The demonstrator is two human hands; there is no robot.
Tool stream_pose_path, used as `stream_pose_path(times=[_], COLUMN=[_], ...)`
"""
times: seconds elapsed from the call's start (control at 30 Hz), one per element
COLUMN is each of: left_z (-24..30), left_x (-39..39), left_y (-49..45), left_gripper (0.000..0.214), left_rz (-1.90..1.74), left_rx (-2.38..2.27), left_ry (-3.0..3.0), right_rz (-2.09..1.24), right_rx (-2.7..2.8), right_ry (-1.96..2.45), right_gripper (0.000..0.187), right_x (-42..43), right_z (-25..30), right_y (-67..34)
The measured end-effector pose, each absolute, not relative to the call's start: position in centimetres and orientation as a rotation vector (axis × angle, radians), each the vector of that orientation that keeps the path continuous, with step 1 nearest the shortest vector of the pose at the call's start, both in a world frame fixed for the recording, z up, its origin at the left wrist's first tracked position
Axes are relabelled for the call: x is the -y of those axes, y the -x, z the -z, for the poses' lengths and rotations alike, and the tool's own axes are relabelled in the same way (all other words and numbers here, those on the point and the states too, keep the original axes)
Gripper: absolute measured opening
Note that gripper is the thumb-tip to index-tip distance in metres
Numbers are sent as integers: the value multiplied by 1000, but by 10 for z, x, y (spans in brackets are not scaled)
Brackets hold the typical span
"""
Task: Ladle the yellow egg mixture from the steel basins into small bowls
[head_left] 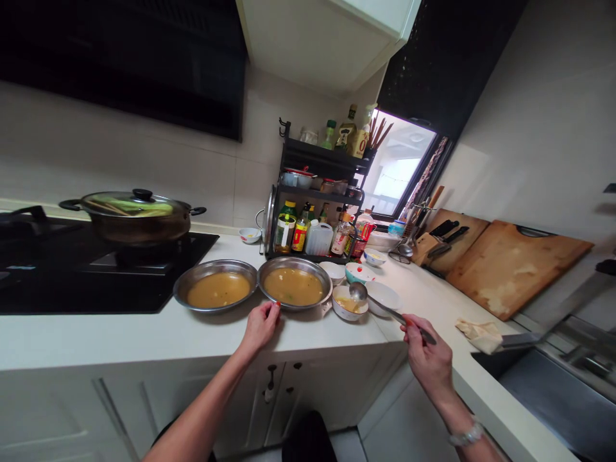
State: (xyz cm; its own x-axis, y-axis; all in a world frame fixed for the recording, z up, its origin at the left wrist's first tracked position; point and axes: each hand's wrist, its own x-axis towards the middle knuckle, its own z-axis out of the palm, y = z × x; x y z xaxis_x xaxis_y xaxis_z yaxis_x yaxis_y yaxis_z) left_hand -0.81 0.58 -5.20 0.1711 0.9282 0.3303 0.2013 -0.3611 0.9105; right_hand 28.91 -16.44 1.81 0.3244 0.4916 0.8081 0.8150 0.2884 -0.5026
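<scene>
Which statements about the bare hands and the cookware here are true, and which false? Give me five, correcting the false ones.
1. The right hand holds a long-handled metal ladle. True.
2. The left hand holds a second ladle. False: its fingers are at the near rim of the right-hand round silver metal pan; a grip cannot be told.
3. Both round silver metal pans hold yellowish liquid. True.
4. The wide brown metal pot on the black stove is uncovered. False: a clear lid with a black knob covers it.
5. The ladle's head is at the small white round bowl. True.
</scene>
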Motion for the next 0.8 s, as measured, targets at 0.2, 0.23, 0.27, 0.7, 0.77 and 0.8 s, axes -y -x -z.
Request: stream_pose_path(times=[0.2,0.23,0.27,0.7,0.77,0.8], left_z=[51,50,50,49,49,49], left_x=[-6,-6,-6,-4,-4,-4], left_y=[9,9,8,8,8,8], left_gripper=[42,41,41,41,41,42], left_rz=[-1242,-1242,-1242,-1234,-1230,-1230], left_rx=[-1090,-1090,-1088,-1102,-1105,-1106], left_ry=[-1727,-1724,-1720,-1703,-1709,-1711], right_rz=[279,233,177,-88,-201,-259], right_rx=[1325,1299,1303,1444,1295,1209], right_ry=[1194,1176,1158,1150,1195,1209], right_gripper=[17,17,17,26,30,32], right_x=[153,147,140,67,66,66], right_z=[-25,-27,-27,6,4,2], right_y=[-261,-252,-244,-179,-179,-180])
